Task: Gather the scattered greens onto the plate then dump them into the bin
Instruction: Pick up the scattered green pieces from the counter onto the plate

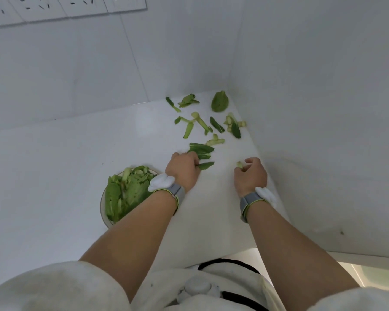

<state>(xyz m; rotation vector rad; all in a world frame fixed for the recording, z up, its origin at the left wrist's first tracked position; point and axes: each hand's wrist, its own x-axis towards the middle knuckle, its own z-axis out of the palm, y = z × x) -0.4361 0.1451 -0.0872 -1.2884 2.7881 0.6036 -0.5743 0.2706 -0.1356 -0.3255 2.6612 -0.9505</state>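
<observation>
White counter (76, 158) fills the middle of the frame, with white walls behind it and to its right. Scattered greens (202, 124) lie on the counter in the upper centre-right, close to the wall corner: one broad leaf (219, 101) furthest back, then stems and torn strips in front of it, apart from each other or barely overlapping. Plate (103, 206) sits lower left of centre, heaped with greens; left forearm crosses over its right edge.

Left hand (183, 169), centre frame: fingers curled around dark leaves (201, 151) whose ends stick out to the right of the knuckles. Hand is low on the counter, just right of the plate.

Right hand (250, 173), right of centre, near the right wall: fingers curled, thumb and forefinger pinching a small pale stem piece (240, 164). Hands are apart, with bare counter between them.

Both wrists carry grey bands (177, 194) with white pods. Sockets (65, 7) on the wall, upper left. No bin identifiable in view
</observation>
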